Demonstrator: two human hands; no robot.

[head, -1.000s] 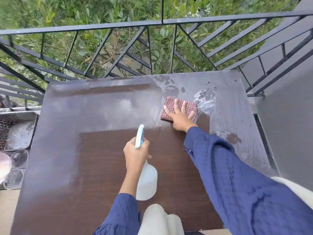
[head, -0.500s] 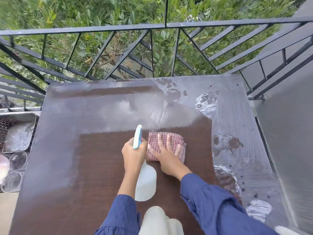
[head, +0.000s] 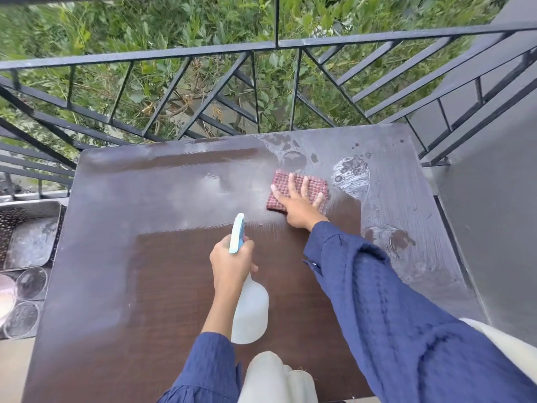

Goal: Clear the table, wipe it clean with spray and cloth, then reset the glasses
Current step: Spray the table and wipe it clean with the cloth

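Note:
The dark brown table (head: 122,286) fills the middle of the view, its far and right parts wet with foamy streaks (head: 351,177). My right hand (head: 296,205) lies flat, fingers spread, pressing a folded red checked cloth (head: 282,184) onto the far middle of the tabletop. My left hand (head: 229,266) grips a white spray bottle (head: 251,312) with a light blue trigger head (head: 236,232), held above the table's near middle and pointing away from me. Two clear glasses (head: 30,283) (head: 20,319) stand off the table at the left edge.
A perforated metal tray (head: 29,234) sits left of the table beside the glasses, with a pale pink object (head: 4,298) at the frame edge. A black metal railing (head: 261,50) borders the far and right sides, greenery beyond. A grey wall (head: 494,228) stands at right.
My right hand has pushed the cloth from beside the bottle back toward the far middle of the table. The left hand with the spray bottle has stayed about where it was.

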